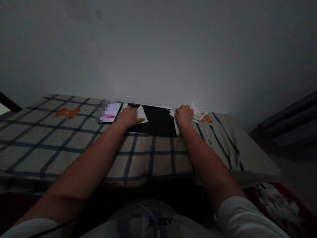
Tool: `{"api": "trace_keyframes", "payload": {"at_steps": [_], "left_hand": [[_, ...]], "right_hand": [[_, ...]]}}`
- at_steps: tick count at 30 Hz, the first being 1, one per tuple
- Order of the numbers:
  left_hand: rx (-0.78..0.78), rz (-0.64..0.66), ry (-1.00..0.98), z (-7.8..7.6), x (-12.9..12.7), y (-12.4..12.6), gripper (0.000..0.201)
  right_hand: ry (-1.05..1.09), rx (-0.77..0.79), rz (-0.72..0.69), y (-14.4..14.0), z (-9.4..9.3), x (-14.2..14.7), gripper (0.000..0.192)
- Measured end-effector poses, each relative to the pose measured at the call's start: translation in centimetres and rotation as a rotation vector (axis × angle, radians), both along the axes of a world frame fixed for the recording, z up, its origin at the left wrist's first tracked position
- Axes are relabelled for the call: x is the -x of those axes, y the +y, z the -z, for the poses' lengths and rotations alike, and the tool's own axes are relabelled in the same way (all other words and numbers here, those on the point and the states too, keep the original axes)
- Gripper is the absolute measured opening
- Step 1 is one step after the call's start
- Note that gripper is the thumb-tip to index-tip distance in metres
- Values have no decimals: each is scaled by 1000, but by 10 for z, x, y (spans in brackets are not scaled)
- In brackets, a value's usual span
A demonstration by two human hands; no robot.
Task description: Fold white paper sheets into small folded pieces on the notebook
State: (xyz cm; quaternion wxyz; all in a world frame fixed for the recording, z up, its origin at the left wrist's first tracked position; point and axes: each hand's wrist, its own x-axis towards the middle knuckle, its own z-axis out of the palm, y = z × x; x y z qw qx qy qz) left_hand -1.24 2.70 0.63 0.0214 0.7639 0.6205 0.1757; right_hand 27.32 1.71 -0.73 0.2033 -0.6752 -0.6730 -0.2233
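My left hand is at the left part of a flat black sheet with pale edges. A triangular piece of white paper shows between its thumb and fingers, which look closed on it. My right hand is at the sheet's right edge, its fingers curled down over white paper pieces. More crumpled white paper lies just beyond its right side. What sits under the right palm is hidden.
A phone with a lit screen lies left of the black sheet. A checked cloth with orange bear prints covers the table, which stands against a grey wall. At lower right, a red container holds crumpled white material. The light is dim.
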Motion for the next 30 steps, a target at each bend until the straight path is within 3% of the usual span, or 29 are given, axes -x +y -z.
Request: {"api": "trace_keyframes", "payload": {"at_steps": [5,8,12,17,21,26,30], "left_hand": [[48,156,45,4,-3,3,87],[-3,223,-109,9,-10,2,85],[29,238,-407,14,-13,4,65],[147,259,-777,14,-18,6,49],[181,277,-979,10,-25,-1,41],[221,193,-1139,6,-31,-9,37],[279,173,-1152,6,-30,-8,41]], "right_hand": [[20,-1,21,0,-1,1,27],[42,12,36,0,0,0,28],[67,-2,17,-2,-2,0,26],[238,2,-248,-8,-8,10,27],[617,217,-568,-12,-7,24,31],[870,479,-698,-12,-2,31,22],[1009,516,-693,-9,1,29,19]]}}
